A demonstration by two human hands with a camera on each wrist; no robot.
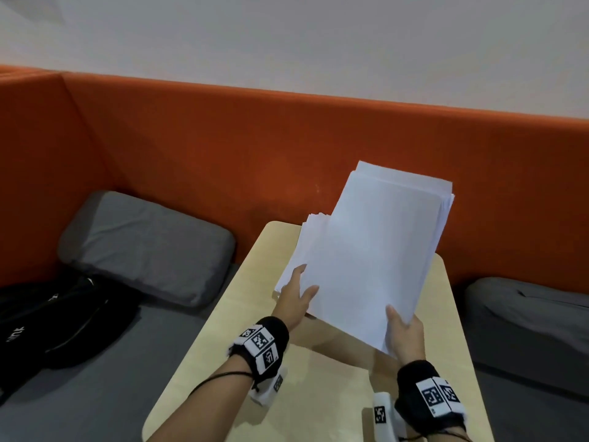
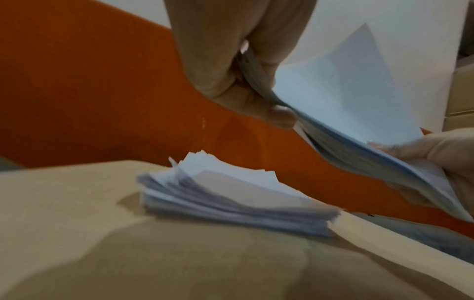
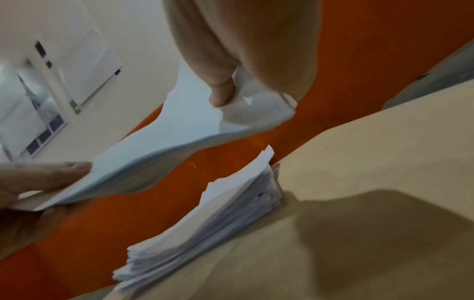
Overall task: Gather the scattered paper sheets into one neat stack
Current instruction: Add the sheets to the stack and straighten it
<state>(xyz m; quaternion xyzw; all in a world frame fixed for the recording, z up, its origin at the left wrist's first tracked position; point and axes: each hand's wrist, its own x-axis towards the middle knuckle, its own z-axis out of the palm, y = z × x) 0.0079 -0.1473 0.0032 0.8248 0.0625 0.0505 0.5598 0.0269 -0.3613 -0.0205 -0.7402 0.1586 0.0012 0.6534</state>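
Note:
I hold a thick bundle of white sheets (image 1: 376, 250) in both hands, tilted up above the light wooden table (image 1: 287, 393). My left hand (image 1: 299, 291) pinches its left edge, thumb on top; the left wrist view shows those fingers (image 2: 231, 81) clamped on the bundle (image 2: 346, 101). My right hand (image 1: 403, 330) grips the near right corner, its thumb (image 3: 223, 91) pressed on the top sheet (image 3: 179, 125). Below the bundle a second, ragged pile of sheets (image 2: 231, 199) lies on the table near its far edge, with corners fanned out (image 3: 218, 219). The head view hides most of that pile (image 1: 310, 231).
The table stands against an orange padded backrest (image 1: 223, 148). A grey cushion (image 1: 149, 244) and a black bag (image 1: 57, 320) lie on the grey seat to the left. Another grey cushion (image 1: 526, 320) sits to the right. The near half of the table is bare wood.

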